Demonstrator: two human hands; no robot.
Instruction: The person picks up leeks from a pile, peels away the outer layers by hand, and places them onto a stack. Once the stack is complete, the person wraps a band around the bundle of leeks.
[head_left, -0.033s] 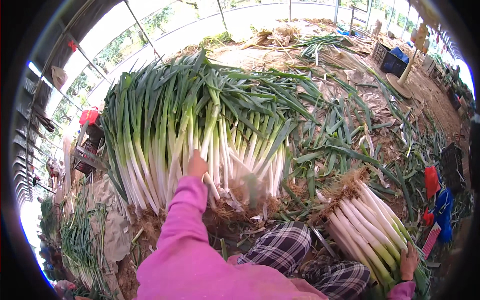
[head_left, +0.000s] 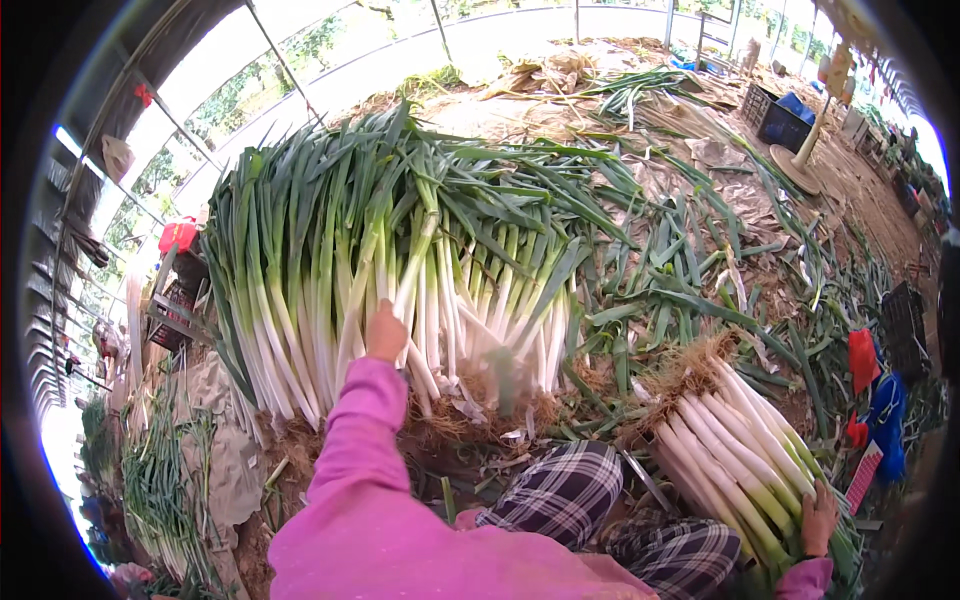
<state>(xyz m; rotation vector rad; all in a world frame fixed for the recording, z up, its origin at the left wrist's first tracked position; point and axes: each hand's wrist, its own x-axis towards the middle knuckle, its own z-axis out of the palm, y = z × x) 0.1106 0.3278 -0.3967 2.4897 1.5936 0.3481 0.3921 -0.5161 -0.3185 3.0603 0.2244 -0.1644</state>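
A long row of leeks (head_left: 300,330) lies ahead, white stalks and roots toward me, dark green leaves pointing away. My left hand (head_left: 384,334) is over the white stalks near the row's middle, index finger stretched out and the others partly curled; no stalk shows in its grasp. At the lower right, a bundle of leeks (head_left: 730,450) lies beside my knee with its brown roots pointing away. My right hand (head_left: 818,522) is wrapped over the right side of that bundle, on the pale green part of the stalks.
Loose green leaves (head_left: 680,290) litter the ground at right. More leeks (head_left: 170,490) lie at the lower left. Black crates (head_left: 785,120) stand far right and beside a red container (head_left: 178,237) at left. Red and blue plastic (head_left: 885,415) lies beyond the bundle. My plaid-covered knees (head_left: 565,490) are below.
My left hand has shifted slightly left and toward me over the stalks, which have stayed in place. My right hand remains on the bundle.
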